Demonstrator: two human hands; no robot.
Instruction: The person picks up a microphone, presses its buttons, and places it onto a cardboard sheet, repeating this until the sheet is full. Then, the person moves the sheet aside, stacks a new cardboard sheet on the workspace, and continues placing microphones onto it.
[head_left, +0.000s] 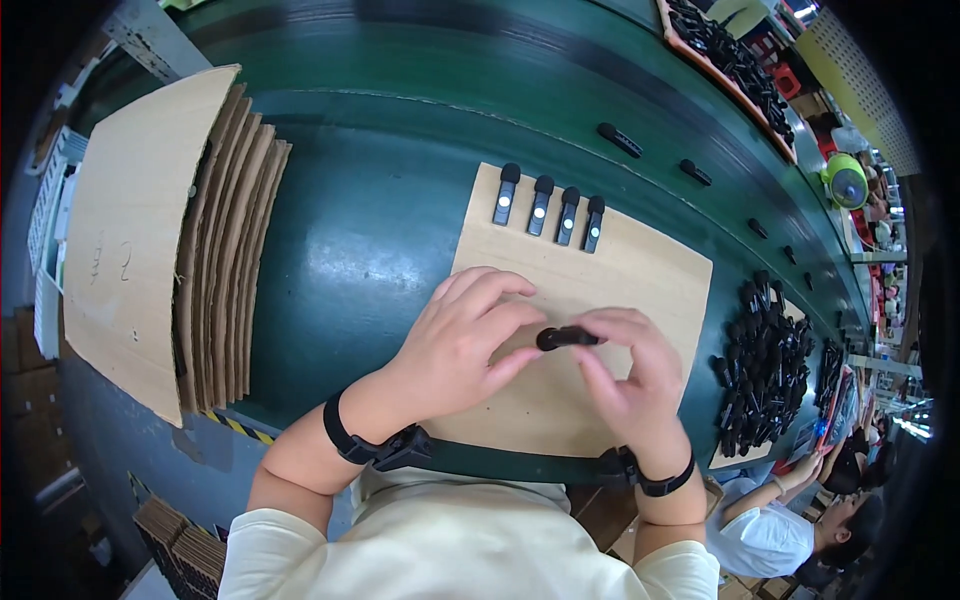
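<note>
My right hand (640,375) pinches a small black clip-on microphone (570,338) between thumb and fingers, its round foam tip pointing left. Close beside that tip is my left hand (450,345), fingers curved and apart, with nothing seen in it. Both hands are over a flat sheet of brown cardboard (530,415). Along the far edge of this sheet, several similar microphones (540,205) lie in a row, foam ends away from me, each with a pale round spot on its body.
Stacked cardboard sheets (150,240) stand on the left of the green bench (360,250). A heap of black microphones (765,360) lies on the right. More single ones (620,140) are spread along the far strip, beyond which is a full tray (735,75). Another person (770,530) sits at right.
</note>
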